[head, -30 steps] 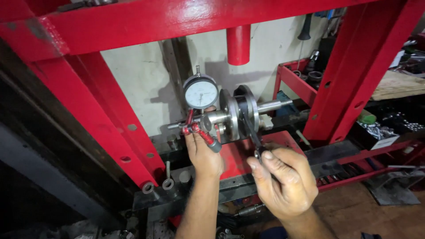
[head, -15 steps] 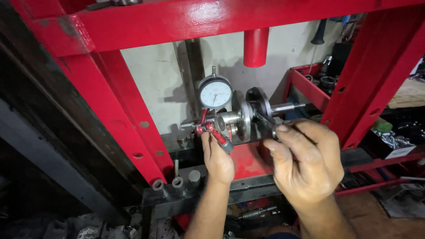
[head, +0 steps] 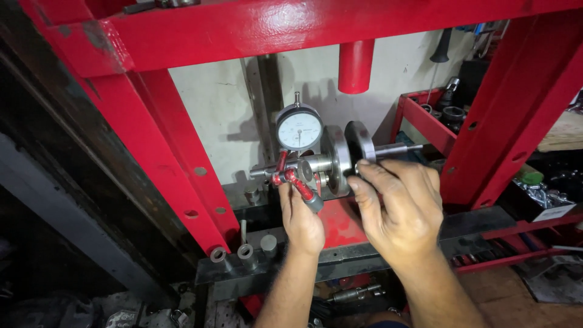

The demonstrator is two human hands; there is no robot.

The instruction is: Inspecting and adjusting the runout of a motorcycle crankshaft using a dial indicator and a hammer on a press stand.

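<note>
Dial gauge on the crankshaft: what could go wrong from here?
1. The left hand grips the red gauge arm; a nudge could shift the dial gauge and spoil its contact.
2. The right hand has fingers at the crank wheel; they might get pinched if it turns.

- My view shows a red hydraulic press frame (head: 182,164) carrying the work on its dark steel bed (head: 364,258).
- A crankshaft (head: 343,155) rests there.
- Three short steel pins (head: 243,252) stand at the bed's left end.
</note>
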